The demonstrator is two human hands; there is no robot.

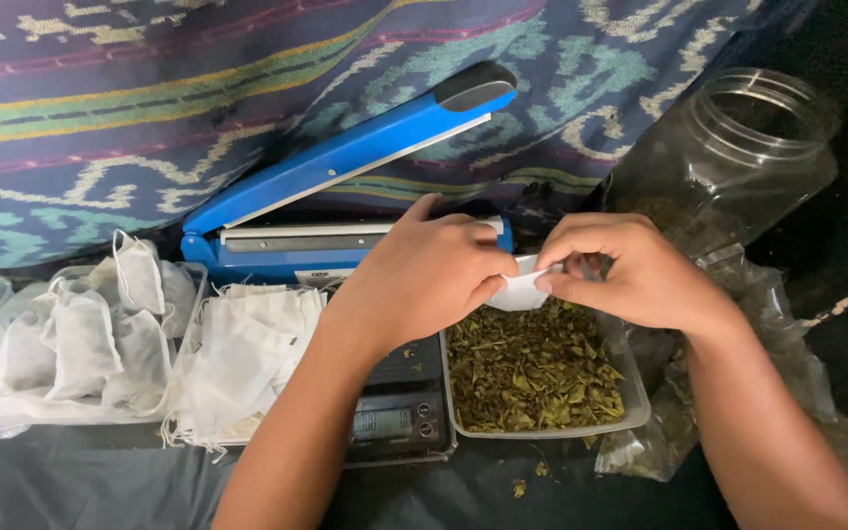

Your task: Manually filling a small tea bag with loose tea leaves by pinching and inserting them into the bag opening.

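Both forearms entered from the bottom edge, cut off at the elbows. Left hand (424, 280) and right hand (630, 270) each pinched one small white pouch (520, 292) between thumb and fingers; pouch mostly hidden by the fingers. Directly below both hands: one clear tray of dried green leaves (532, 371). Under the left wrist: one digital scale (395, 417), display unreadable. Behind the hands: one blue heat sealer (345, 167), arm raised. Left of the left hand: two heaps of white pouches (247, 353), uncountable. Beyond the right hand: one clear jar (728, 147), tipped, contents unclear.
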